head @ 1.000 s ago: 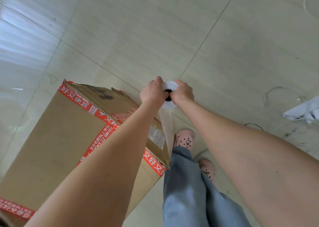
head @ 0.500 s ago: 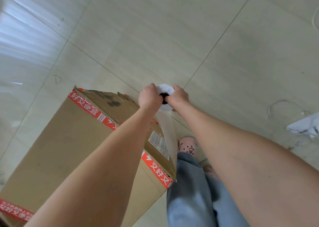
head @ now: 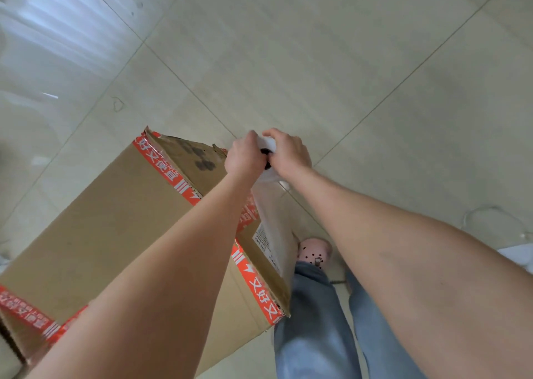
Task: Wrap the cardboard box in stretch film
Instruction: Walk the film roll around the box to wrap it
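The cardboard box [head: 115,234] stands on the tiled floor [head: 317,47] at the lower left of the view, just beside the person's legs, its edges bound with red-and-white tape [head: 161,162]. A sheet of stretch film [head: 274,220] runs from the roll [head: 268,148] down across the box's side face, over a printed label [head: 266,243] near the corner. Both hands hold the roll above that face: the left hand [head: 243,156] curls round one side, the right hand [head: 290,153] round the other, close together with the dark core between them. The step in hand looks like drawing film along the side, early in the wrap, since the top looks bare. The next move likely calls for steady tension while carrying the roll round the next corner. Counted: one box, one roll, one label, two hands, one pink shoe [head: 314,251] plainly visible.
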Tool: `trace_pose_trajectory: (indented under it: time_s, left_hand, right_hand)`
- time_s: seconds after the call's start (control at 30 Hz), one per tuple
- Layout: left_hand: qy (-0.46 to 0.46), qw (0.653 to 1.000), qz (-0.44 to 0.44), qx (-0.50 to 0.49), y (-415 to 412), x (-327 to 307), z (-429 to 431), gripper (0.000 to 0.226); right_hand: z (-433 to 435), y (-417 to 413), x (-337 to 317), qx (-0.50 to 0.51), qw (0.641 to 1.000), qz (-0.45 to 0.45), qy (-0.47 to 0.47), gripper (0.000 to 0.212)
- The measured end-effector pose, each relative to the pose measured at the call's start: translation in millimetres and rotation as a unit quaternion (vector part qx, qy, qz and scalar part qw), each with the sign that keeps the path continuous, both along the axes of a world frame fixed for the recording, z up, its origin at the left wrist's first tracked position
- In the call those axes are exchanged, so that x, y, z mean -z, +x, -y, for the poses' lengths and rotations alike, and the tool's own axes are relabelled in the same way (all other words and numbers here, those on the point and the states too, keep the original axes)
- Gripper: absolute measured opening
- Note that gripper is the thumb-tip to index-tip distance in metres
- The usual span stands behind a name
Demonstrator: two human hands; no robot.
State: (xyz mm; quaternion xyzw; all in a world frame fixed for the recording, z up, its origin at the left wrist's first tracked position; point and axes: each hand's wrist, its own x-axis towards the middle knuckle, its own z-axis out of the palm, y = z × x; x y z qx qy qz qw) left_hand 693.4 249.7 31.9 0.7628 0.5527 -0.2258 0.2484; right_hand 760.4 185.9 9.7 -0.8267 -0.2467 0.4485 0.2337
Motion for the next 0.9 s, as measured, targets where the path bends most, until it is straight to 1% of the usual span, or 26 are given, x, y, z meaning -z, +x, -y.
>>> trace_pose_trajectory:
  time_s: [0.07, 0.13, 0.2, 0.23, 0.27, 0.3, 0.33, 0.37, 0.5, 0.6, 0.67, 0.73, 0.8, 0.87, 0.9]
  left_hand:
    - [0.009, 1.0, -0.003, 0.004, -1.5, -2.9, -8.8, 0.032]
    - [0.02, 1.0, -0.01, 0.005, -3.8, -5.4, -12.7, 0.029]
    - [0.03, 0.999, -0.012, 0.003, -7.3, -5.4, -9.6, 0.027]
    - [0.034, 0.999, -0.01, 0.0, -8.9, -4.8, -7.7, 0.027]
    - [0.036, 0.999, -0.009, -0.005, -9.8, -5.2, -6.5, 0.026]
    - [0.039, 0.999, -0.007, -0.012, -9.4, -6.4, -7.4, 0.026]
    - [0.041, 0.999, -0.004, -0.023, -9.0, -8.2, -9.5, 0.025]
    - [0.041, 0.998, -0.002, -0.04, -9.0, -10.0, -11.7, 0.025]
    - [0.033, 0.993, -0.002, -0.113, -10.9, -16.2, -22.7, 0.032]
    - [0.023, 0.986, -0.003, -0.168, -17.0, -15.8, -29.7, 0.038]
    - [0.019, 0.981, 0.001, -0.194, -19.2, -13.7, -36.2, 0.036]
    - [0.016, 0.979, 0.001, -0.205, -21.3, -10.3, -43.1, 0.034]
    - [0.014, 0.979, -0.007, -0.202, -23.0, -8.5, -52.3, 0.034]
    - [0.004, 0.981, -0.023, -0.193, -26.2, -8.6, -60.8, 0.035]
    - [0.002, 0.984, -0.028, -0.178, -27.6, -8.1, -65.3, 0.035]
  right_hand:
    - [-2.9, -2.9, 0.1, 0.054, 0.998, -0.034, -0.004, 0.058]
    - [-2.5, -5.0, -1.7, 0.105, 0.99, -0.08, -0.044, 0.066]
    - [-3.3, -6.6, -3.5, 0.117, 0.976, -0.159, -0.089, 0.071]
    - [-4.7, -6.9, -5.1, 0.119, 0.969, -0.191, -0.099, 0.066]
    - [-6.8, -6.6, -6.2, 0.113, 0.967, -0.205, -0.1, 0.056]
    - [-11.1, -4.6, -7.0, 0.096, 0.972, -0.192, -0.094, 0.044]
    - [-15.3, -1.8, -7.9, 0.071, 0.98, -0.162, -0.086, 0.034]
    - [-18.9, 0.7, -9.2, 0.047, 0.987, -0.128, -0.08, 0.03]
    - [-39.4, 10.1, -15.8, -0.062, 0.997, -0.032, -0.037, 0.038]
    - [-57.8, 10.6, -19.0, -0.145, 0.989, 0.02, -0.025, 0.034]
    - [-70.1, 7.6, -17.5, -0.18, 0.983, 0.037, -0.026, 0.037]
    - [-78.6, 4.5, -13.5, -0.188, 0.981, 0.043, -0.022, 0.041]
    - [-85.0, 1.9, -8.9, -0.166, 0.985, 0.043, -0.026, 0.045]
    - [-88.2, -2.1, -5.5, -0.1, 0.993, 0.006, -0.059, 0.051]
    - [-89.5, -4.9, -4.8, -0.056, 0.993, -0.036, -0.095, 0.056]
